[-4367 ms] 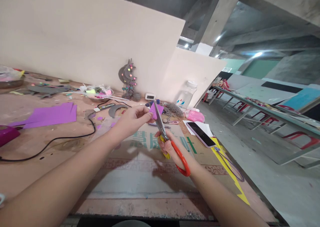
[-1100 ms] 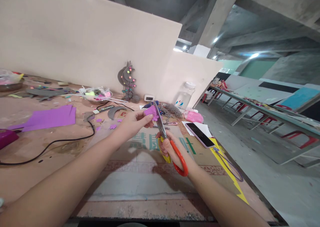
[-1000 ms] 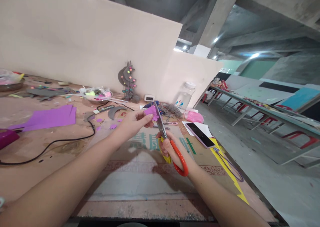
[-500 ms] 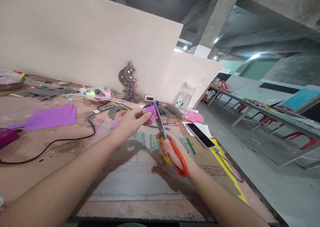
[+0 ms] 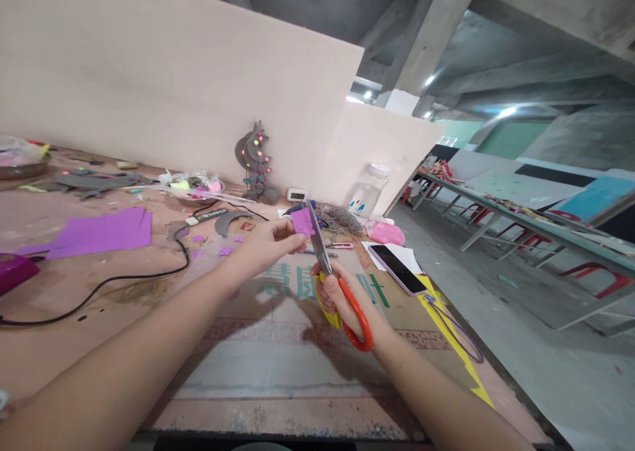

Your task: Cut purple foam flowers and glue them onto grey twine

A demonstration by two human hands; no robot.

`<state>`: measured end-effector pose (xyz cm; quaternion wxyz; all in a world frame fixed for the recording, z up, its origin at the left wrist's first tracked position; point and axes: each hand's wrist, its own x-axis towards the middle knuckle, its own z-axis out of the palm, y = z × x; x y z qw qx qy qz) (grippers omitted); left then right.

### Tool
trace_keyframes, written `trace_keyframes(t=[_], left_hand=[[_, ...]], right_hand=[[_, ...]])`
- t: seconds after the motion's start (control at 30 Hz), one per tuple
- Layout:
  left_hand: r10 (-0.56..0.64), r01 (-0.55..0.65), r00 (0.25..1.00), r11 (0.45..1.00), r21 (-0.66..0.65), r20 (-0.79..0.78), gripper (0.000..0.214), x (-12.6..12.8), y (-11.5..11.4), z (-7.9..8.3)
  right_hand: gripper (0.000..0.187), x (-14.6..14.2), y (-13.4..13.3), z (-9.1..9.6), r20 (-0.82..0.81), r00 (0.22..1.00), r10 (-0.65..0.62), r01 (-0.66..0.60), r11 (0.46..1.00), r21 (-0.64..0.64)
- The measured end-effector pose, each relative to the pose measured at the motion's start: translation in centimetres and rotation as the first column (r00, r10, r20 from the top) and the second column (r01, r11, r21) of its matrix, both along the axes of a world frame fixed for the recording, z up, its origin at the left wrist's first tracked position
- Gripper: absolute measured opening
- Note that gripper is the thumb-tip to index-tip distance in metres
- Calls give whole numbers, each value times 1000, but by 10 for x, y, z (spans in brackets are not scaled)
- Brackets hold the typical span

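Between the thumb and fingers of my left hand (image 5: pixel 278 241) is a small piece of purple paper (image 5: pixel 301 221) with a scalloped lower edge. My right hand (image 5: pixel 342 292) grips a pair of scissors (image 5: pixel 354 319) with orange and yellow handles. The blades point up and away from me, with the paper right at them; how far apart the blades are is hard to make out. Small purple cut-outs (image 5: pixel 226 250) lie on the table left of my left hand. Farther left rests a larger purple sheet (image 5: pixel 106 231).
A phone (image 5: pixel 398 269) lies right of my right hand, near yellow paper (image 5: pixel 449 332). Behind my hands are grey yarn (image 5: pixel 342 219), a clear jar (image 5: pixel 368 193), a small digital clock (image 5: pixel 297 194) and a grey moon-shaped ornament (image 5: pixel 255 163). A black cable (image 5: pixel 143 276) crosses the left side.
My left hand has turned the purple paper slightly, and its fingers have shifted on it. My right hand and the scissors stay almost in the same place.
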<state>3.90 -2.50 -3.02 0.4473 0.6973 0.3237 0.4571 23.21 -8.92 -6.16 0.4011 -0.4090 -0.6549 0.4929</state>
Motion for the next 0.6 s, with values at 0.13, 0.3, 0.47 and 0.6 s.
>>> trace_keyframes(t=[0.13, 0.3, 0.47, 0.6], left_hand=[[26, -25, 999, 1000, -17, 39, 26, 0, 1, 0], [49, -45, 994, 998, -38, 96, 24, 0, 1, 1], [80, -70, 988, 995, -75, 130, 26, 1, 1, 2], [103, -91, 983, 992, -87, 150, 26, 0, 2, 1]], right_hand=[[47, 0, 0, -1, 9, 1000, -3, 3, 1000, 3], [48, 0, 0, 0, 29, 1000, -9, 10, 1000, -8], [50, -1, -2, 3, 39, 999, -30, 30, 1000, -8], [51, -2, -2, 5, 72, 997, -22, 22, 1000, 4]])
